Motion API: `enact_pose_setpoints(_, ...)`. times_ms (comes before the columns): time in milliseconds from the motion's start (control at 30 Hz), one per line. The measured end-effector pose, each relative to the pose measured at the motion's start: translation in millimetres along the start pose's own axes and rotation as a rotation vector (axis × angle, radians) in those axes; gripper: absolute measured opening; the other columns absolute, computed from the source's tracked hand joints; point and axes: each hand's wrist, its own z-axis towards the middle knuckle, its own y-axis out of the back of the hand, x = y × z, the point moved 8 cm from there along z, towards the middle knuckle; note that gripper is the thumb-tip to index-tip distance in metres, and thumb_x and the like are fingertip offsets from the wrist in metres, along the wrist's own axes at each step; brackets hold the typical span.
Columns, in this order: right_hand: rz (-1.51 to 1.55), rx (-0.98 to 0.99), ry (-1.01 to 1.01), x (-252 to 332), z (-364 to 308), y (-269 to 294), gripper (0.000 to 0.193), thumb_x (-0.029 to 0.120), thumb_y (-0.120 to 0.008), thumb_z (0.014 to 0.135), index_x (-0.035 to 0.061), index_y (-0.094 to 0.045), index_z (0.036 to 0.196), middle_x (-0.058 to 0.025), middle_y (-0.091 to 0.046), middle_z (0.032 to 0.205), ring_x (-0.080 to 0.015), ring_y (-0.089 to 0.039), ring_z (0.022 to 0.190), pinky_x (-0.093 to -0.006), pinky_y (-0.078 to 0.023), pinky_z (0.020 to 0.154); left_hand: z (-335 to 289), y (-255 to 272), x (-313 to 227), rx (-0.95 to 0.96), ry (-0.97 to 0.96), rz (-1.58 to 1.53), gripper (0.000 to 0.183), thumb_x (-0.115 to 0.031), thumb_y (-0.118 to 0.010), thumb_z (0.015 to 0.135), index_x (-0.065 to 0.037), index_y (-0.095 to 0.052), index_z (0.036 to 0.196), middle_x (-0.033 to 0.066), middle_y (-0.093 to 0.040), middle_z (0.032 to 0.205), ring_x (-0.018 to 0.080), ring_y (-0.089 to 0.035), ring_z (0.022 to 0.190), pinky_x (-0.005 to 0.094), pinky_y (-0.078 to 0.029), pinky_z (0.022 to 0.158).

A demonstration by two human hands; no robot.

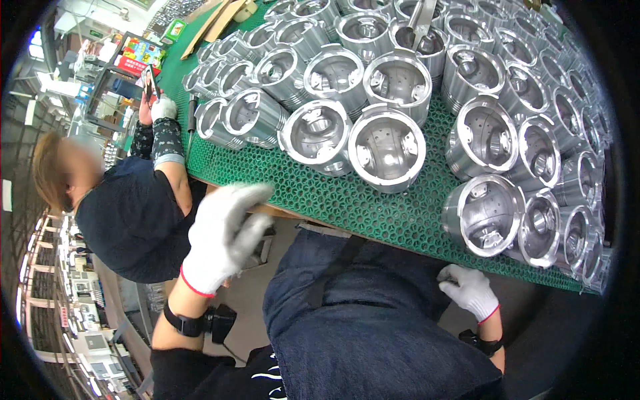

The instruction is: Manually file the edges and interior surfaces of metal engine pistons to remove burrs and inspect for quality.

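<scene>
Left hand (220, 237) and right hand (472, 292), fingers parted, are held empty; pistons (387, 150) are stood hollow-up, likely for steadiness.

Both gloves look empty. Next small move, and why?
I'd probably ease the right hand forward over the edge of the green mat to the front-right piston. That hand shows nothing held and sits just off the edge, and that piston looks nearest to it, open end up. The left hand is farther from it.
</scene>
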Motion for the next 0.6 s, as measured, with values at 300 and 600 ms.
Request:
enact_pose_setpoints(300,-0.082,-0.184,0.199,68.1,-48.1,-9.2,0.022,0.034,-0.062,0.085,0.0187,-0.068,0.099,-0.0052,-0.069,0.095,-0.0265,-0.067,0.088,-0.0385,-0.054,0.077,30.5,-19.4,-29.2,-0.245,-0.400,0.350,0.033,-0.016,-0.074,0.069,-0.009,-0.063,0.100,0.0068,-0.061,0.102,0.0290,-0.056,0.102,0.0392,-0.043,0.089)
enact_pose_setpoints(600,-0.286,-0.221,0.560,215.5,-92.0,34.9,0.019,0.027,-0.065,0.085,0.0141,-0.067,0.100,-0.0050,-0.068,0.090,-0.0260,-0.066,0.080,-0.0373,-0.053,0.070,-1.8,-69.6,79.6,0.012,0.258,-1.260,0.038,-0.025,-0.063,0.089,0.007,-0.063,0.109,0.0037,-0.064,0.088,0.0098,-0.057,0.078,0.0251,-0.047,0.072)
